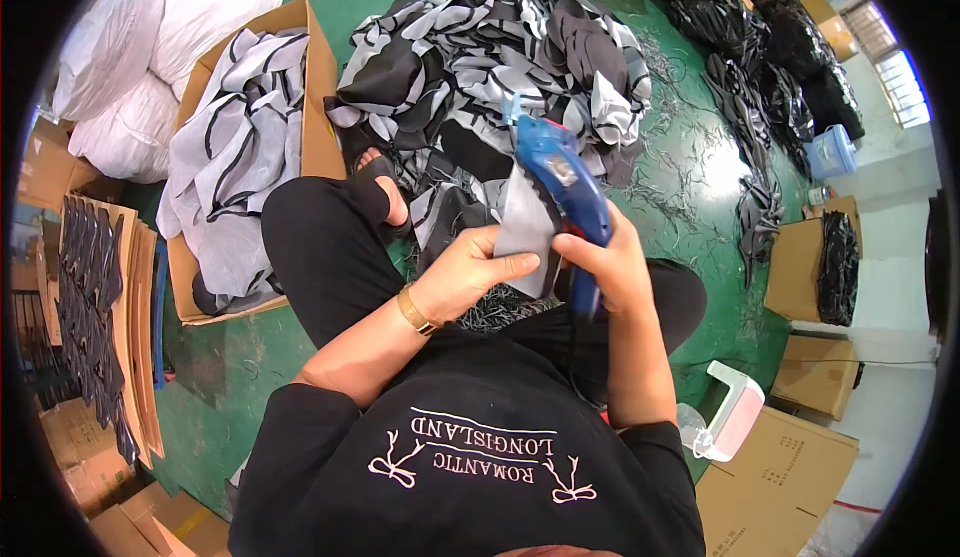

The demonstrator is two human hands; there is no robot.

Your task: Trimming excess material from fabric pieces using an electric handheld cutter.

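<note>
My left hand (pixel 468 275) pinches a grey fabric piece with a dark edge (pixel 524 227) between thumb and fingers. Wrapped in my right hand (pixel 615 262) is a blue pair of electric scissors (pixel 570 182), its head tilted up and away from me. The fabric lies right beside the tool's body, and my right thumb is close to the fabric's edge. A dark cord runs from the tool's lower end toward my lap. Beyond both hands spreads a big heap of grey and black fabric pieces (pixel 490 57) on the floor.
A cardboard box (pixel 318 87) full of grey fabric with black trim stands at my left. White sacks (pixel 120 57) are behind it. Thin offcuts (pixel 680 172) litter the green floor. At right are black bags (pixel 700 7), cartons (pixel 815 367) and a pink-and-white appliance (pixel 733 412).
</note>
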